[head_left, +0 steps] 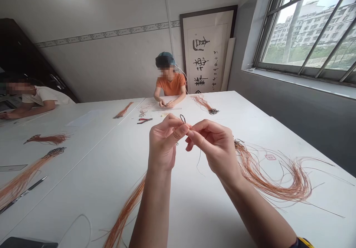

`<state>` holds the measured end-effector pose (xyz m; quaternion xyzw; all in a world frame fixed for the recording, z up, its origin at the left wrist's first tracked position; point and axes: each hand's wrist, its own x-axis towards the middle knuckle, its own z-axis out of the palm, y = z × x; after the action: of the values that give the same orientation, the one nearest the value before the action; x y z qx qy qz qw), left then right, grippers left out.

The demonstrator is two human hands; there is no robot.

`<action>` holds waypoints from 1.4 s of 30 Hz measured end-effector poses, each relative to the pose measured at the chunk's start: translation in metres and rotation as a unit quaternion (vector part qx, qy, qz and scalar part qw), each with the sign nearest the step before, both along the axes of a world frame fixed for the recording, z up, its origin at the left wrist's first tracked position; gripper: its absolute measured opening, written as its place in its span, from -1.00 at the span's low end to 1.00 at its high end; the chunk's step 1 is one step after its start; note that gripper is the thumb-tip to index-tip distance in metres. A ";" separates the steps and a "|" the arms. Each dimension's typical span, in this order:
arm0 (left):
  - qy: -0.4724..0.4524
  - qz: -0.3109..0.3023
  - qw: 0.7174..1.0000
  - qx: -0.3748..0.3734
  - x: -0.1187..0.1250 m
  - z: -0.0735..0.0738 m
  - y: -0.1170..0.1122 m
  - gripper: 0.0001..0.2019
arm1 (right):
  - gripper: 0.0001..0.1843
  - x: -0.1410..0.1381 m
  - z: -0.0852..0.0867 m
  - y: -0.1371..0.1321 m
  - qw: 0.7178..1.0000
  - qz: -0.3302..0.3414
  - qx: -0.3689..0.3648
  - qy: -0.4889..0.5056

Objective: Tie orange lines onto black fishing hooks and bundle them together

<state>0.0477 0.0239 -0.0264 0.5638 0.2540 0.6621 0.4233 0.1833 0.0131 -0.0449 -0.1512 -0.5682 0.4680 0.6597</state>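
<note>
Above the white table [191,211], my left hand [164,144] and my right hand [215,144] meet at the fingertips. Both pinch a thin cord whose small dark loop [183,118] sticks up over the left thumb. A fine dark loose end [199,162] hangs below the right fingers. The exact spot where the fingertips press together is hidden. Beside my right forearm lies a curved bundle of orange-brown cords [289,188] with dark ends near the wrist. Another bundle of cords [125,211] runs partly behind my left forearm.
Across the table sits a person in an orange shirt [170,84], hands together; another person leans in at far left. Red-handled pliers [144,120] lie ahead. More cord bundles [52,139] and a pen [25,194] are left. A dark object [30,242] occupies the near-left corner.
</note>
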 end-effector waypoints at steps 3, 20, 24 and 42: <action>0.001 0.026 1.000 0.003 0.001 0.000 -0.002 -0.87 | -0.85 -0.002 0.001 -0.002 0.999 -0.038 0.015 -0.014; 0.041 -0.094 0.994 -0.027 -0.009 0.002 -0.004 -0.82 | -0.80 -0.003 0.003 0.002 0.978 0.162 -0.112 0.075; 0.025 -0.091 0.995 -0.041 -0.006 0.001 -0.005 -0.83 | -0.82 -0.003 0.003 0.002 0.974 0.186 -0.110 0.068; 0.055 -0.083 0.995 0.021 -0.014 0.004 -0.006 -0.90 | -0.93 -0.001 -0.001 0.003 0.982 0.169 -0.060 0.061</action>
<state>0.0339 0.0183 -0.0222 0.6272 0.2149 0.5983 0.4499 0.1822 0.0163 -0.0459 -0.0638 -0.5150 0.6142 0.5946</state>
